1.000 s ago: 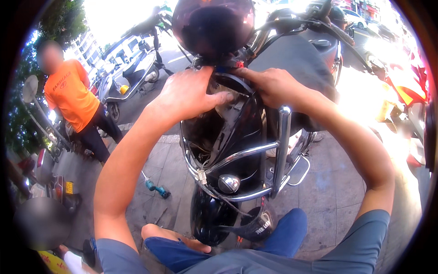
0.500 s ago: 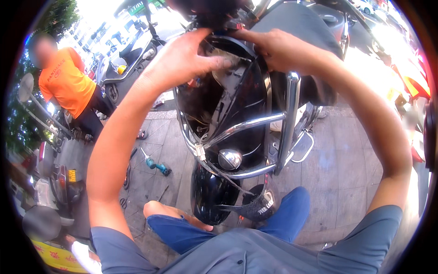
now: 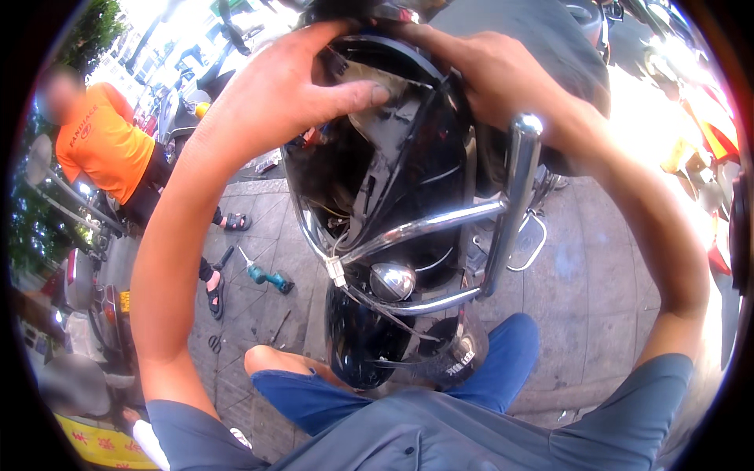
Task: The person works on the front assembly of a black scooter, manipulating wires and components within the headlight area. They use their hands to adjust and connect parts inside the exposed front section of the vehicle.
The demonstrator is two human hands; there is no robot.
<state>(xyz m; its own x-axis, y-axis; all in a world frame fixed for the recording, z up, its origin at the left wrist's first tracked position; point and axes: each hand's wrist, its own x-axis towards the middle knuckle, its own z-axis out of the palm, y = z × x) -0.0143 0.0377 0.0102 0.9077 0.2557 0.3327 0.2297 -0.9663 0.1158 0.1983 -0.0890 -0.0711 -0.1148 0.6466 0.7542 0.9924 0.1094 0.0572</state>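
A scooter's black front panel (image 3: 424,169) stands before me, its inside exposed with wires and a grey plastic part (image 3: 389,118). My left hand (image 3: 287,86) is closed round the panel's top left rim, with its thumb spread over the opening; its fingertips are hidden. At the top right, my right hand (image 3: 506,74) curls over the same rim, its index finger stretched along the edge. A chrome guard bar (image 3: 506,212) crosses the panel's front. From it hangs a white wire connector (image 3: 336,271), near a round chrome lamp-like part (image 3: 393,281) above the black fender (image 3: 365,337).
On the paving to the left lie a teal power drill (image 3: 267,279), scissors (image 3: 214,343) and a thin tool (image 3: 280,328). A person in an orange shirt (image 3: 106,145) stands further left. A dark cap-shaped piece (image 3: 459,357) hangs between my knees. Parked scooters line the left side.
My view has shifted slightly, and the scooter and both hands look closer. Both hands stay at the panel's top rim. A second sandalled foot now shows at the left.
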